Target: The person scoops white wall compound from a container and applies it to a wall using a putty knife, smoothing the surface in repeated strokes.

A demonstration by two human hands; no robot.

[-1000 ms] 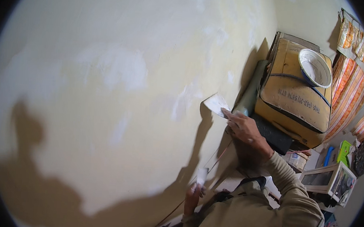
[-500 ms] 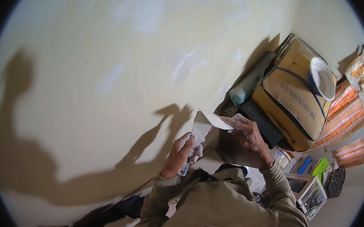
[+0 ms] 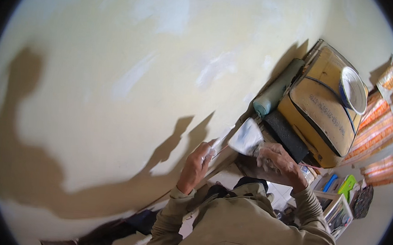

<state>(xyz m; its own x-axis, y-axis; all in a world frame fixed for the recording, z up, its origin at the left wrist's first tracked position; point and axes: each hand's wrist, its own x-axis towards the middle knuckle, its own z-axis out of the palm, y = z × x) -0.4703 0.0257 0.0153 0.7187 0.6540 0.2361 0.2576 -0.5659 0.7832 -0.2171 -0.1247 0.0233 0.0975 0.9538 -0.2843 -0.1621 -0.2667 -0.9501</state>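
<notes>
The right hand (image 3: 278, 162) grips a wide flat putty-smeared metal trowel (image 3: 246, 137) — the left hand (image 3: 198, 161) clasps a narrow white-coated putty knife (image 3: 220, 141) touching its blade, near the cream plastered wall (image 3: 117, 80).

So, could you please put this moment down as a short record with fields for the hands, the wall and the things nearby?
left hand: left hand raised, gripping a thin putty knife
right hand: right hand holding a broad flat blade smeared with white filler
blades: they meet near the wall's foot
wall: cream wall with pale patched spots and the person's shadow
nearby: white bowl on a yellow sack; green roll against the wall
</notes>
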